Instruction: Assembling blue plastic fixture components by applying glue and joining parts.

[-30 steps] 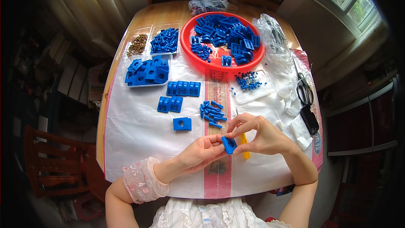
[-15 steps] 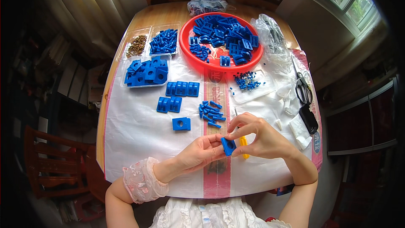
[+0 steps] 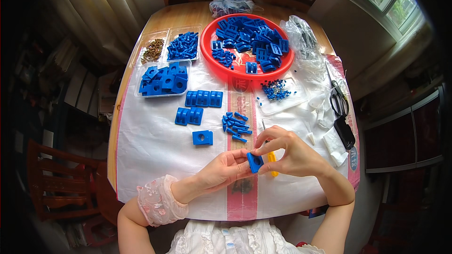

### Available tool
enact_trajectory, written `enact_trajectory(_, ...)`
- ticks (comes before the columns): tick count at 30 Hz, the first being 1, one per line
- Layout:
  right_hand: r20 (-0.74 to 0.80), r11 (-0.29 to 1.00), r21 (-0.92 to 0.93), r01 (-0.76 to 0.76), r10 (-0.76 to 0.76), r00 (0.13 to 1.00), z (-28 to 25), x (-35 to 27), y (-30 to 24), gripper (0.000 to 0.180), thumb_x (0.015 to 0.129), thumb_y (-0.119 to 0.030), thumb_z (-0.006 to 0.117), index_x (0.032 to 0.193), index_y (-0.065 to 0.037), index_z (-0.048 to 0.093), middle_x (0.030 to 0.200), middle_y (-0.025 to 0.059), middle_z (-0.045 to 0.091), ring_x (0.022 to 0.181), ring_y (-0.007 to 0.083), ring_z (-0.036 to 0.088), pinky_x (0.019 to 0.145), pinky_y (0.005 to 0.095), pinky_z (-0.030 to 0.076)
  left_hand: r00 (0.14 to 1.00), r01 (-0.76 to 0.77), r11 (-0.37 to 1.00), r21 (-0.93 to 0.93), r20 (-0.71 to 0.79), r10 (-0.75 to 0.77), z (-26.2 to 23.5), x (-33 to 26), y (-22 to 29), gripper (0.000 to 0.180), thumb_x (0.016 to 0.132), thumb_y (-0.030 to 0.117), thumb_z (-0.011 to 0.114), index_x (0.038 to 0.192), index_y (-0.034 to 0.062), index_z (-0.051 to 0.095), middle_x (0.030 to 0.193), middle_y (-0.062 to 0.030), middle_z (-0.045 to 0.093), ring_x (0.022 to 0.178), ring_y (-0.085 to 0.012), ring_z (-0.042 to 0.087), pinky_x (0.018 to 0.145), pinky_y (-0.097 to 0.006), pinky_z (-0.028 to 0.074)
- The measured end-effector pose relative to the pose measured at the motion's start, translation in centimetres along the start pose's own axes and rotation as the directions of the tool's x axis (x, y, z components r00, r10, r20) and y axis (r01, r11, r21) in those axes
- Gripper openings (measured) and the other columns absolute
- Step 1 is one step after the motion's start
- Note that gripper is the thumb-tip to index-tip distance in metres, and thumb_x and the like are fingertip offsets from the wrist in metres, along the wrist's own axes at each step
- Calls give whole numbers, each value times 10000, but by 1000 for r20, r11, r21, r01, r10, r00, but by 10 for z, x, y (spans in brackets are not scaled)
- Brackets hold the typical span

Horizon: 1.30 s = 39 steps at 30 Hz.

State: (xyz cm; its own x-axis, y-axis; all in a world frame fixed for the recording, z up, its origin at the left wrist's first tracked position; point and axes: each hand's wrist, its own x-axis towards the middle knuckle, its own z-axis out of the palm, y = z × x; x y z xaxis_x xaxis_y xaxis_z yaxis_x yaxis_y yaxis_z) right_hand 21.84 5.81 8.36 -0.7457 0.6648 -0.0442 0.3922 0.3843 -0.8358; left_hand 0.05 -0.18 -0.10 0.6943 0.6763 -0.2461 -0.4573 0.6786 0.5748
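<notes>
Both hands meet on a small blue plastic plate (image 3: pixel 255 162) with a round hole in its middle. My left hand (image 3: pixel 228 168) grips its left edge between thumb and fingers. From above and the right, the fingertips of my right hand (image 3: pixel 289 153) pinch the same piece at its top and right side. A screwdriver with a yellow handle (image 3: pixel 272 160) lies partly hidden beneath my right hand. Left of my hands sit a couple of stacked holed blue plates (image 3: pixel 202 138), and beyond them a heap of narrow blue plastic pegs (image 3: pixel 236 126).
Two short rows of blue ribbed pieces (image 3: pixel 203 99) lie ahead. Farther back stand a red basin (image 3: pixel 207 59) of blue parts and clear trays (image 3: pixel 163 96) with plates, pegs and brass screws. A shallow tray (image 3: pixel 282 108) holds tiny parts. Scissors (image 3: pixel 338 102) rest at right.
</notes>
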Motion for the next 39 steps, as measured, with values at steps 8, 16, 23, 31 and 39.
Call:
enact_trajectory(8, -70, 998, -63, -20, 16, 997, 5, -2, -3, 366, 635, -113, 875, 981, -71, 763, 1011, 66, 649, 1003, 231, 593, 859, 354, 479, 1000, -2, 999, -48, 17, 3, 4, 0, 3, 408, 1006, 156, 557, 1375, 22, 445, 1291, -75, 574, 1206, -158, 561, 1073, -345, 452)
enact_trajectory(16, -213, 911, -405, 73, -172, 962, 23, -8, -22, 345, 640, -65, 787, 965, -24, 679, 1018, 114, 592, 1048, 300, 555, 887, 409, 471, 999, -23, 996, -83, -42, 19, -4, 1, -3, 411, 1011, 151, 545, 1396, 54, 443, 1310, -53, 561, 1215, -140, 547, 1064, -335, 455)
enact_trajectory(23, -224, 844, -531, 77, -227, 948, 31, -12, -25, 389, 649, -65, 770, 1007, -1, 631, 1048, 152, 569, 1094, 341, 539, 920, 441, 449, 999, -26, 994, -105, -46, 21, -2, 0, -2, 444, 1018, 168, 535, 1435, 60, 425, 1293, -38, 576, 1203, -124, 547, 1041, -321, 463)
enact_trajectory(31, -230, 838, -541, 73, -231, 945, 33, -12, -26, 399, 649, -78, 773, 1011, 11, 631, 1044, 156, 574, 1111, 343, 540, 932, 444, 448, 998, -34, 997, -70, -50, 30, -3, 1, -3, 403, 1026, 179, 521, 1402, 47, 467, 1296, -47, 574, 1185, -131, 559, 1024, -318, 478)
enact_trajectory(39, -232, 879, -474, 60, -190, 954, 28, -9, -24, 355, 659, -76, 767, 986, -16, 643, 1014, 124, 583, 1078, 311, 548, 898, 425, 455, 998, -31, 998, -57, -61, 28, -1, 1, -3, 384, 1033, 173, 501, 1388, 31, 468, 1300, -60, 566, 1201, -139, 552, 1044, -332, 473)
